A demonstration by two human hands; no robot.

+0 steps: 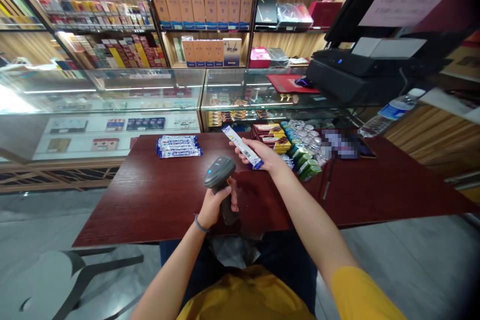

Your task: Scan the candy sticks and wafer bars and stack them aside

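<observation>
My left hand [213, 205] is wrapped round the handle of a dark grey barcode scanner [220, 172], its head tilted up and to the left above the table. In my right hand [262, 155] is a slim blue-and-white packet [242, 147], its pale side with a printed label facing up. To the left, a small pile of similar blue-and-white packets [179, 146] lies on the dark red table [150, 195]. A few more such packets [288, 161] show partly behind my right wrist.
Past my right hand stand yellow-and-red boxes [273, 136], silver-topped cans [305, 135] and green packs [308, 166]. A water bottle [392, 112] is at the right. Behind the table runs a glass display counter [168, 90]; a grey stool [48, 285] is at lower left.
</observation>
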